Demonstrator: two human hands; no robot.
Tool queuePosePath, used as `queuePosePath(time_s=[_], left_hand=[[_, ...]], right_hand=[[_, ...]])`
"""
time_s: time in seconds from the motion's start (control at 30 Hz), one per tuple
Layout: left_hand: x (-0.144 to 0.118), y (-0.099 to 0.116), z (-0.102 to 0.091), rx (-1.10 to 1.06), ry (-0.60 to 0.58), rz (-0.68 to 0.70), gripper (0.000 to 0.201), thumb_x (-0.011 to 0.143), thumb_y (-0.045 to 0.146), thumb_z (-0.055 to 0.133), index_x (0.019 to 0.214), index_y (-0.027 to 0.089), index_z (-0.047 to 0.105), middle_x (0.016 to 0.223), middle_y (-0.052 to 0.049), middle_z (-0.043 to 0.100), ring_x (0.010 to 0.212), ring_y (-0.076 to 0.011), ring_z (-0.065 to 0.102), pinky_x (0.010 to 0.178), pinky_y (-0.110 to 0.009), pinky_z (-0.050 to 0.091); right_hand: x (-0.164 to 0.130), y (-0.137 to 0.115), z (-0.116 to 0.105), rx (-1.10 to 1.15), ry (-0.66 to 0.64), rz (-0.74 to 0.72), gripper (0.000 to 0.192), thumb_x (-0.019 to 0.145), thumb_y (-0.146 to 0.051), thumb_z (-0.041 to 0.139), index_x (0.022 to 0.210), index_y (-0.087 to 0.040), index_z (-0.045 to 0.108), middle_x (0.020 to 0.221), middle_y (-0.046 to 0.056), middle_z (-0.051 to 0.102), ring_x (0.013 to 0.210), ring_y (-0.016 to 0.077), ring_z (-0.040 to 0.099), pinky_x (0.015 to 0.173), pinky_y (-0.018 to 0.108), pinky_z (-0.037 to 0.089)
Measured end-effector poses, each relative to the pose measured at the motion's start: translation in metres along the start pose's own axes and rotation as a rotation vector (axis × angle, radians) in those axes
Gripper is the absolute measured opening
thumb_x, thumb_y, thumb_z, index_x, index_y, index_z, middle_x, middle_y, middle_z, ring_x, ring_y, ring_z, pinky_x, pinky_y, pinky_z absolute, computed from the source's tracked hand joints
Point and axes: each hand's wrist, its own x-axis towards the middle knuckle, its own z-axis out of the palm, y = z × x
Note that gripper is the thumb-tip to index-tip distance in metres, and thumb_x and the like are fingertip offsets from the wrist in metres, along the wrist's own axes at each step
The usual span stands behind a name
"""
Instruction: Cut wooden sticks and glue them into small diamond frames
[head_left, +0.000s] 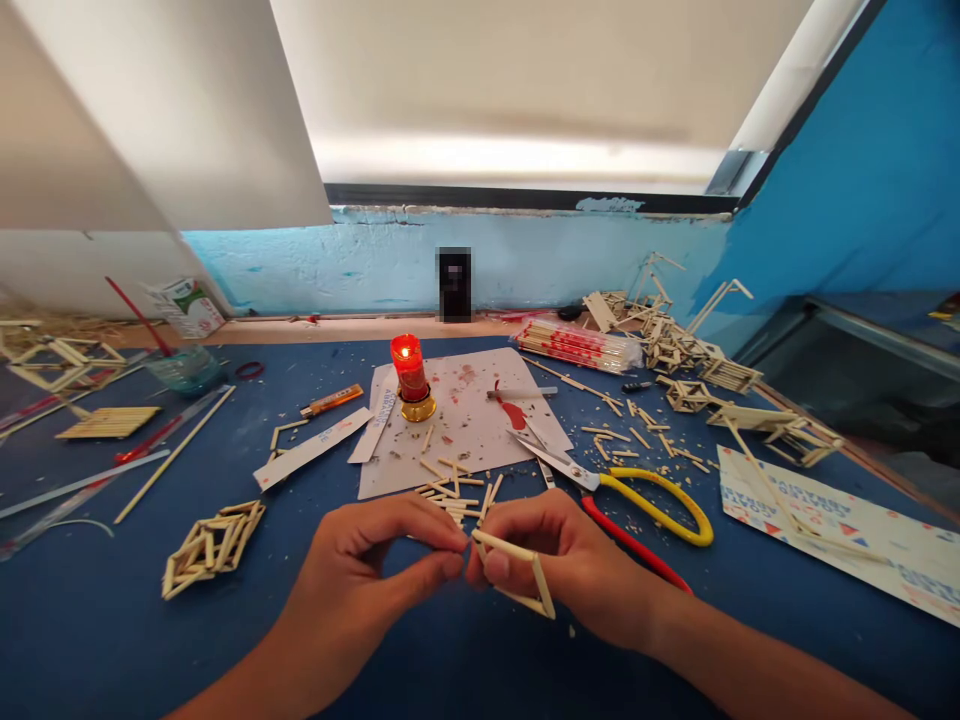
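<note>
My right hand (581, 565) pinches a small frame of joined wooden sticks (541, 582), its corner pointing down towards me. Thumb and fingertips of my left hand (360, 575) are pressed together right beside the frame's upper left corner. Whatever sits between those left fingertips is too small or hidden to make out. Just beyond both hands lies a loose pile of short cut sticks (455, 484). Scissors with one yellow and one red handle (622, 490) rest behind my right hand, blades apart. A finished-looking stick cage (212, 548) lies to the left of my left hand.
A lit red candle lamp (412, 380) stands on a stained sheet of cardboard (472, 385). An orange lighter (331, 400) lies left of it. Bagged sticks (577, 345) and several stick structures (679, 345) fill the back right. At the left stands a glass bowl (187, 370).
</note>
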Motion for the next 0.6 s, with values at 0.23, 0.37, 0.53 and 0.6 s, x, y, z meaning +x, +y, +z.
queuePosePath(time_s=[0.23,0.37,0.53,0.6], left_hand=[[0.001,0.0025,0.0015,-0.033,0.074,-0.065,0.02,0.074,0.007,0.088,0.072,0.026,0.082,0.075,0.001,0.08,0.07,-0.0141,0.074,0.067,-0.02,0.059],[-0.0003,0.0022,0.0027,-0.04,0.1,-0.059,0.019,0.072,0.007,0.089,0.07,0.023,0.081,0.073,0.0,0.079,0.069,-0.0136,0.072,0.067,-0.02,0.058],[-0.0026,0.0014,0.002,-0.037,0.031,-0.065,0.006,0.089,0.019,0.08,0.087,0.023,0.084,0.086,-0.003,0.081,0.078,-0.0164,0.075,0.073,-0.024,0.059],[-0.0033,0.002,0.0017,-0.014,0.002,-0.06,0.013,0.097,0.022,0.07,0.093,0.023,0.083,0.088,-0.004,0.081,0.079,-0.0157,0.075,0.075,-0.025,0.058]], right_hand=[[-0.0011,0.0033,0.0001,-0.026,0.006,0.004,0.037,0.079,-0.053,0.084,0.08,-0.016,0.082,0.073,0.001,0.063,0.067,0.0115,0.049,0.06,0.024,0.038],[-0.0036,0.0022,0.0001,-0.068,-0.009,0.009,0.036,0.083,-0.053,0.082,0.083,-0.017,0.083,0.074,0.001,0.063,0.067,0.0109,0.048,0.06,0.023,0.037],[-0.0046,0.0005,0.0001,-0.074,-0.013,0.004,0.031,0.087,-0.049,0.08,0.083,-0.018,0.083,0.079,0.003,0.067,0.07,0.0112,0.05,0.061,0.022,0.039],[-0.0046,0.0005,0.0001,-0.066,-0.01,0.001,0.029,0.087,-0.047,0.08,0.082,-0.019,0.083,0.079,0.002,0.067,0.071,0.0111,0.052,0.065,0.023,0.042]])
